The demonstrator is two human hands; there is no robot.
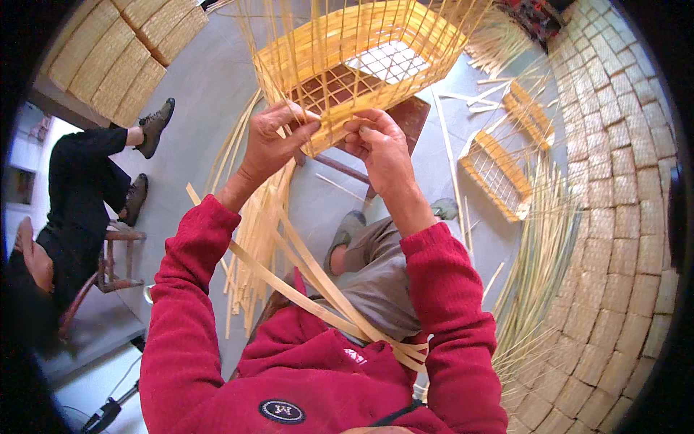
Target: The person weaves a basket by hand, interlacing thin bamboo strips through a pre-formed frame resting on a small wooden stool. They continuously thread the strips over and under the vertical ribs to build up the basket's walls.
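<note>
A partly woven basket (355, 103) of yellow bamboo-like strips rests on a dark red stool (404, 122) in front of me. Its base is an open lattice, and thin upright stakes rise from its walls. At the near left corner, my left hand (276, 135) pinches the wall and a stake between thumb and fingers. My right hand (382, 149) grips the near wall a little to the right, its fingers curled at the lower edge. Several flat pale strips (309, 304) lie across my lap.
A bundle of split strips (255, 244) hangs down left of my legs. Two small woven pieces (496, 176) and long greenish splints (542, 238) lie on the floor at right. Stacked woven blocks (607, 217) line the right side. Another person (81, 179) sits at left.
</note>
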